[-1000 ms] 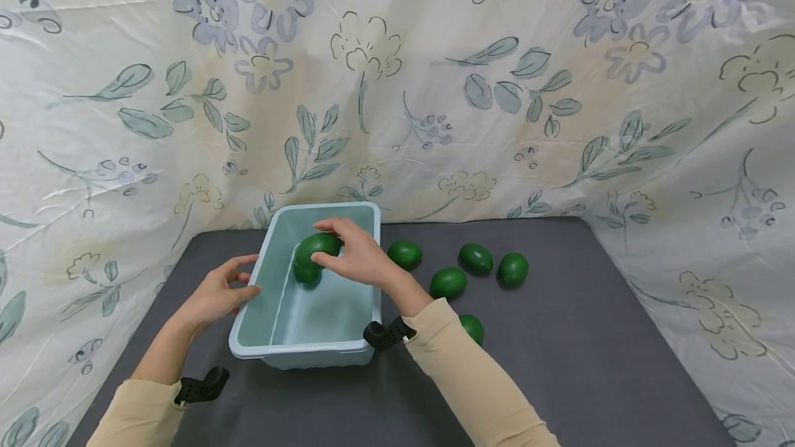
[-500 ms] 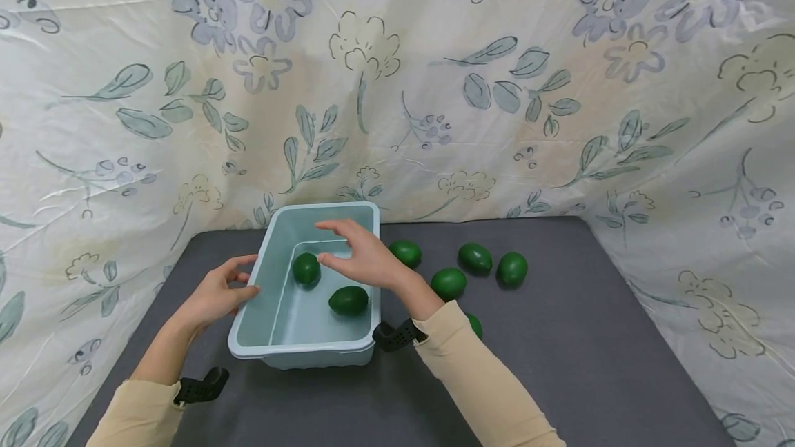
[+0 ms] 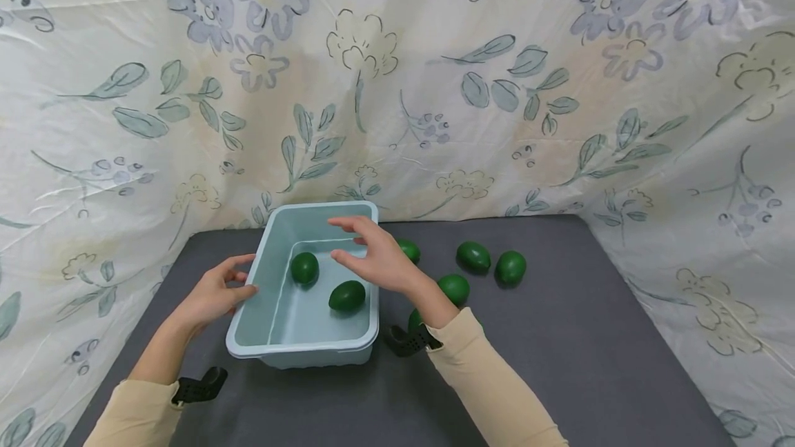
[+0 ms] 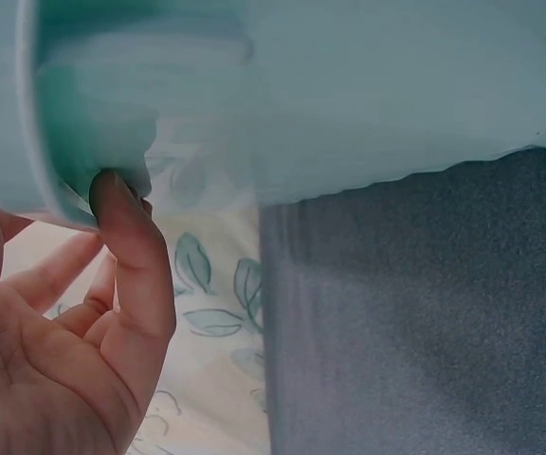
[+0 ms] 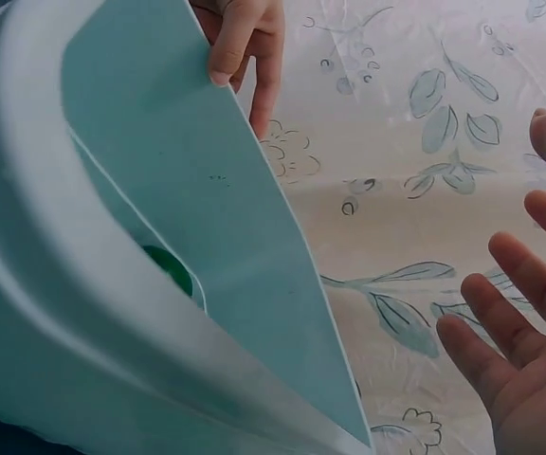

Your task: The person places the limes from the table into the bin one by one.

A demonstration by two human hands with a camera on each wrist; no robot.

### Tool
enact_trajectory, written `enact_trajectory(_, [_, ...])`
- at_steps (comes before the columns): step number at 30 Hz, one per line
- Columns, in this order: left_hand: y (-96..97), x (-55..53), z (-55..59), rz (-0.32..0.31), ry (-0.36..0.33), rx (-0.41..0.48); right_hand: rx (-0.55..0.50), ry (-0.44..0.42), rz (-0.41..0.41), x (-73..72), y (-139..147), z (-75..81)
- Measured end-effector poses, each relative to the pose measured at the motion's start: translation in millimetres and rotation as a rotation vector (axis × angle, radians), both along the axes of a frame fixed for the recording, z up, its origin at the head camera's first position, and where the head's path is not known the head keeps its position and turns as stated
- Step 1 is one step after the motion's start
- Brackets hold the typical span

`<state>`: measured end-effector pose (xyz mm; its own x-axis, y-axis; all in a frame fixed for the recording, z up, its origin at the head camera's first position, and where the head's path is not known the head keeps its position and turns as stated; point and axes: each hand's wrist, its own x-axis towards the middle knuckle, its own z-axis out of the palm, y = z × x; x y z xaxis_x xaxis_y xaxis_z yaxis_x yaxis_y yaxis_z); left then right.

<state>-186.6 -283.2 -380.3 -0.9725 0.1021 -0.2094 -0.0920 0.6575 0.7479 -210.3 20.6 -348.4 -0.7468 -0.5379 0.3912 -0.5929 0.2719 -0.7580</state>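
A pale blue plastic bin (image 3: pixel 248 330) sits on the dark table. My left hand (image 3: pixel 214 295) holds its left rim, thumb over the edge and fingers on the outside; in the left wrist view a fingertip (image 4: pixel 112 190) lies against the wall below the rim. Two dark green oval fruits, like limes or avocados, lie inside: one fruit (image 3: pixel 305 268) toward the back left, another fruit (image 3: pixel 347 296) nearer the right wall. Over the right rim hovers my right hand (image 3: pixel 379 254), fingers spread and holding nothing. The right wrist view shows its fingers (image 5: pixel 529 322) apart from the bin.
Several more green fruits lie right of the bin, among them one fruit (image 3: pixel 473 258) at the back and another fruit (image 3: pixel 511 269) farthest right. My right forearm partly covers others. Behind the grey tabletop (image 3: pixel 590 336) hangs a flowered cloth (image 3: pixel 422 74).
My right hand has let go of a green fruit, which now lies in the bin's right part. That hand has since drawn back to the right. The left hand keeps its hold.
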Motion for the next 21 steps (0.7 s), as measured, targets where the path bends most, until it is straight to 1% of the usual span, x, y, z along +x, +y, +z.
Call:
enact_trajectory(3, [-0.7, 0.0, 0.4, 0.001, 0.004, -0.003, -0.018, 0.011, -0.006, 1.9, 3, 0.3])
enact_trajectory(4, [-0.8, -0.1, 0.4, 0.001, 0.004, -0.003, -0.026, 0.023, -0.006, -0.7, 4, -4.5])
enact_trajectory(8, [-0.4, 0.2, 0.1, 0.004, 0.007, -0.001, -0.044, 0.040, -0.008, 3.6, 13, -7.0])
enact_trajectory(13, [0.0, 0.5, 0.2, 0.005, 0.007, 0.005, -0.028, 0.070, -0.043, 8.7, 30, -15.5])
enact_trajectory(17, [-0.2, 0.6, 0.4, 0.003, 0.007, 0.008, 0.004, 0.054, -0.091, 13.5, 46, -22.2])
enact_trajectory(21, [-0.6, 1.2, -0.1, -0.003, 0.008, 0.008, 0.033, 0.018, -0.130, 28.0, 59, -14.2])
